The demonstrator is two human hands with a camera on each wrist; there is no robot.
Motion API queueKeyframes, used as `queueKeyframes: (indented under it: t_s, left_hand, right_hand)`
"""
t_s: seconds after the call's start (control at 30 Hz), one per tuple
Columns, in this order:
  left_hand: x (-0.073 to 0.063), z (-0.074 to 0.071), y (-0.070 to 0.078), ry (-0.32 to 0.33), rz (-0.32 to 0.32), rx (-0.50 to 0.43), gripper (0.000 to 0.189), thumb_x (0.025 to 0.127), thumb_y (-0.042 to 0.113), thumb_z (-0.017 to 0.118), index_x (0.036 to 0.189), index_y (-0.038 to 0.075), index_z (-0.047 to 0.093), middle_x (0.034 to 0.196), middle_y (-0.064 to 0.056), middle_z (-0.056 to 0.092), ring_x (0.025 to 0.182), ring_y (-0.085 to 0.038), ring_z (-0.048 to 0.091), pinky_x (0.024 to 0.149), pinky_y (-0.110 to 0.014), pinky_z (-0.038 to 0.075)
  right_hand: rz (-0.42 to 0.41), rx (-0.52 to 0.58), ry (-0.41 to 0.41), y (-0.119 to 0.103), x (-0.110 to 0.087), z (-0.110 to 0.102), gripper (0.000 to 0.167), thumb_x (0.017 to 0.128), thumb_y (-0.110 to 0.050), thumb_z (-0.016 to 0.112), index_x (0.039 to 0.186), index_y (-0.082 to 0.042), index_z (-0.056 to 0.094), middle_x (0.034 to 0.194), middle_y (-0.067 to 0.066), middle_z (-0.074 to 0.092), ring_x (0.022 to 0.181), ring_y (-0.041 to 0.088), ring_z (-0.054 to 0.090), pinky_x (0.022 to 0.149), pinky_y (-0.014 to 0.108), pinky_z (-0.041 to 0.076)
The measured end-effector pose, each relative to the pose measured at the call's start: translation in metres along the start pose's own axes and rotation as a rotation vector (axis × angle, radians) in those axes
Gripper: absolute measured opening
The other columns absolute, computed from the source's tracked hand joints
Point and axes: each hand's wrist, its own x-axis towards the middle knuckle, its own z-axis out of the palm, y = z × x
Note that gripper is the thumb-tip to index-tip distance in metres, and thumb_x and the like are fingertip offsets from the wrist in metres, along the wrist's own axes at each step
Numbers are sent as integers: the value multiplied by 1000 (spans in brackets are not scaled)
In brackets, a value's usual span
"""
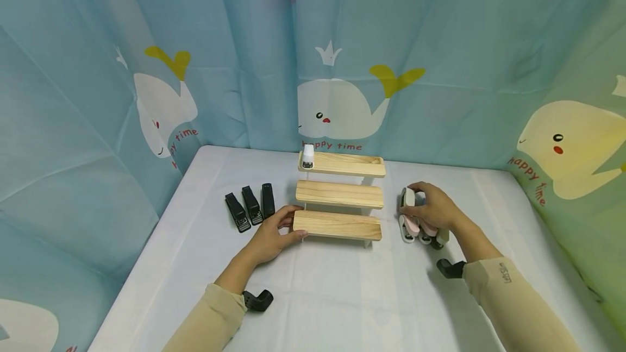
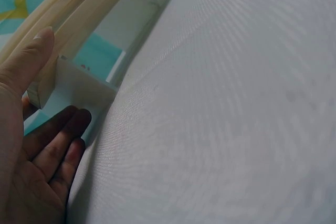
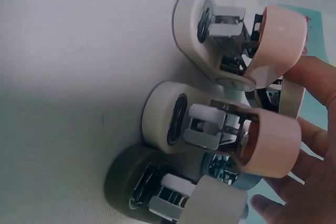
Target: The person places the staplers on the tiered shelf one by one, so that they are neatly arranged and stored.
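Note:
My left hand (image 1: pixel 270 237) holds the left end of a three-tier wooden display rack (image 1: pixel 337 224), its thumb along the lowest board and other fingers around the end. On the right, my right hand (image 1: pixel 435 209) grips a cream-white stapler (image 1: pixel 409 198) between thumb and fingers, among a cluster of small staplers. Two pink-topped staplers (image 3: pixel 275 142) stand nearest in the right wrist view, beside a stapler with a dark olive base (image 3: pixel 128 182). Behind them a blue stapler (image 3: pixel 239 178) is partly hidden. A small white stapler (image 1: pixel 308 155) stands on the top board's left end.
Three black staplers (image 1: pixel 251 205) lie side by side left of the rack. A white cloth (image 1: pixel 332 297) covers the table. Blue curtains (image 1: pixel 244 42) with whale prints hang behind and on both sides. A black wrist camera (image 1: pixel 258 301) juts from the left sleeve.

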Motion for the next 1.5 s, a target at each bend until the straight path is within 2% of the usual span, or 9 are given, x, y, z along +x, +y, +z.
queueKeyframes:
  t_s: [0.2,0.57,0.83,1.03,1.23,1.5]
  left_hand:
    - [1,0,-1,2,-6,0,61,88,51,80,142,41,54,138,5,65,134,-24,60,116,-50,45]
    - [1,0,0,1,-6,-2,65,88,52,80,145,36,53,139,3,65,134,-26,60,116,-51,45]
    - [1,0,-1,-2,-12,-3,62,88,54,80,142,44,53,139,3,65,135,-26,59,116,-51,44]
    - [0,-1,1,-11,1,-7,63,89,51,79,145,39,52,141,1,64,136,-26,59,116,-51,44]
    - [0,-1,0,-8,4,-15,62,91,45,80,145,39,51,141,1,64,136,-27,59,117,-51,44]
    - [0,-1,1,-7,9,-11,63,89,49,80,145,38,52,141,1,64,135,-27,59,116,-51,45]
  right_hand:
    - [5,11,0,-5,-3,-1,80,92,-39,78,151,3,43,154,34,43,142,56,38,112,73,34]
    - [-4,83,22,-12,-9,-5,79,94,-42,76,154,-3,42,157,29,41,145,53,37,111,74,35]
    - [6,142,43,-18,-14,-5,84,93,-50,76,156,-6,42,159,26,41,148,51,34,112,74,33]
    - [-2,169,70,-23,-17,-5,85,92,-52,76,156,-7,42,160,25,40,149,49,33,113,73,33]
    - [-38,197,113,-30,-20,-7,84,92,-51,77,155,-7,44,159,27,41,148,51,35,112,74,32]
    - [-46,218,147,-44,-25,-15,85,92,-52,77,156,-8,43,160,25,40,149,50,33,112,75,30]
